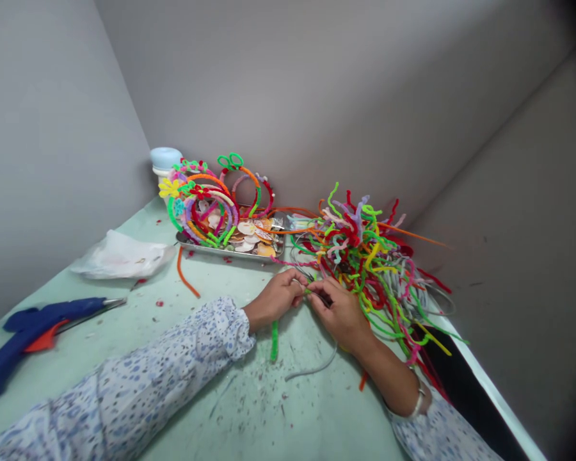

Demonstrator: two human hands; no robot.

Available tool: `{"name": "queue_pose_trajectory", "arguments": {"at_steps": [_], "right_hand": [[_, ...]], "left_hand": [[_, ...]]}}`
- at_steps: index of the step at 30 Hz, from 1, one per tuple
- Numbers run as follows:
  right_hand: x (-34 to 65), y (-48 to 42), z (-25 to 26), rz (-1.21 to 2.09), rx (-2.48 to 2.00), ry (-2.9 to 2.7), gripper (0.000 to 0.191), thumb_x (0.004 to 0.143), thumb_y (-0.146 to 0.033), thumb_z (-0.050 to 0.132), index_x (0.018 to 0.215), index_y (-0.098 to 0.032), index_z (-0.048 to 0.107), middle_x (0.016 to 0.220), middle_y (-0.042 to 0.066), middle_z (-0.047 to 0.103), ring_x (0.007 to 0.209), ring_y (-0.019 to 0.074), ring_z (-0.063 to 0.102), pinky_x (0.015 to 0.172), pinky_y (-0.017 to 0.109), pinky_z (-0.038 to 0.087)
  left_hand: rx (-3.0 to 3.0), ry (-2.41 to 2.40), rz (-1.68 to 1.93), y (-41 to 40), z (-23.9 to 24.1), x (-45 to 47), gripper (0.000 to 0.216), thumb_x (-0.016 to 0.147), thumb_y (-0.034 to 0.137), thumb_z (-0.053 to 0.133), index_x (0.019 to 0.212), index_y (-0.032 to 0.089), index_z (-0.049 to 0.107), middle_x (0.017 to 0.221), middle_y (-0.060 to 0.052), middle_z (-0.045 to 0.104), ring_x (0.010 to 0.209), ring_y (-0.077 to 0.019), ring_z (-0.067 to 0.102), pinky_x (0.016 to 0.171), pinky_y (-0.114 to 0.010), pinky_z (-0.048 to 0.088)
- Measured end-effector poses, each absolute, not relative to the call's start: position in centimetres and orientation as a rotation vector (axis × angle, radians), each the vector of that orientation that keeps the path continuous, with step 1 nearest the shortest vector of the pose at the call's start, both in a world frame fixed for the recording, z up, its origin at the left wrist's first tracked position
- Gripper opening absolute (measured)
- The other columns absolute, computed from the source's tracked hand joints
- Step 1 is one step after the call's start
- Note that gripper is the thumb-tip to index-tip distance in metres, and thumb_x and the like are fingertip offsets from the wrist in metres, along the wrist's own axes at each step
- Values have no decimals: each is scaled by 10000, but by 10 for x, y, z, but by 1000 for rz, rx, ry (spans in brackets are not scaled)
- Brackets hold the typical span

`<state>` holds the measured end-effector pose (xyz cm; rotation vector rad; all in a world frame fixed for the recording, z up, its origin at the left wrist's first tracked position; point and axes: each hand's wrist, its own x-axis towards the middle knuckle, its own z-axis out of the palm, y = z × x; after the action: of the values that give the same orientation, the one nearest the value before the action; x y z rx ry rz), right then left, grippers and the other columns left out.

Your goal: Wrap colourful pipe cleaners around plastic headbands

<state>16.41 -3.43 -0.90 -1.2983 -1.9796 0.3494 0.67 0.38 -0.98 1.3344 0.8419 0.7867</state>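
My left hand [281, 296] and my right hand [338, 314] meet over the table, fingertips pinched closely together. Between them shows a small bit of green pipe cleaner [308, 292], mostly hidden by the fingers. Something thin and dark lies under my right fingers; its kind is unclear. Below my left wrist, a short green fuzzy length [274, 340] shows; whether it joins the pinched bit I cannot see. A grey cord [312, 371] curves over the table below my right hand. Just beyond my right hand lies a tangled heap of coloured pipe cleaners [360, 246].
A metal tray [230, 255] holds flat cut-out pieces, with fuzzy decorated headbands [211, 211] piled over it. A pale-blue-lidded container [166, 160] stands behind. At left are a white plastic bag [122, 255] and a blue glue gun [43, 326]. An orange pipe cleaner [186, 275] lies near the tray.
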Motion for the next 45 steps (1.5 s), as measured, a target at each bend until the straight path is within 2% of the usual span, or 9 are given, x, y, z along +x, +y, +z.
{"name": "queue_pose_trajectory", "arguments": {"at_steps": [10,18,27,34,40,45], "right_hand": [[164,-34,-9,301,-1336,-1976,141,800,-147,518,864,-206,629,787,28,603,730,167,581,635,250,439],[162,-35,-11,231,-1346,-1942,111,785,-147,539,834,-196,626,776,23,605,728,163,583,664,247,441],[163,-37,-14,420,-1356,-1869,165,815,-202,531,961,-226,602,886,31,683,786,181,640,715,279,492],[164,-38,-16,530,-1351,-1813,206,818,-232,538,1017,-223,587,876,42,696,755,184,656,701,294,514],[163,-38,-17,554,-1303,-1770,186,812,-228,555,991,-227,609,887,28,700,780,175,666,727,285,519],[163,-38,-15,579,-1297,-1737,177,814,-230,547,979,-222,610,892,35,698,787,178,667,731,289,526]], "left_hand": [[1342,819,782,5,-13,5,107,736,195,469,838,170,492,480,59,430,415,-70,339,425,-195,210],[1338,809,776,2,-6,7,77,731,182,463,805,167,477,470,62,411,420,-68,331,426,-186,220],[1330,781,816,2,-6,6,90,741,192,469,828,170,469,484,62,416,432,-70,349,442,-182,242],[1359,772,808,2,-9,5,76,760,204,458,830,173,461,485,67,413,420,-66,329,436,-177,231],[1424,799,817,1,-7,5,54,777,224,464,795,172,462,488,71,407,420,-62,328,445,-176,241],[1489,840,830,-2,-5,5,128,801,298,492,811,171,492,505,66,429,439,-67,349,458,-180,261]]}}
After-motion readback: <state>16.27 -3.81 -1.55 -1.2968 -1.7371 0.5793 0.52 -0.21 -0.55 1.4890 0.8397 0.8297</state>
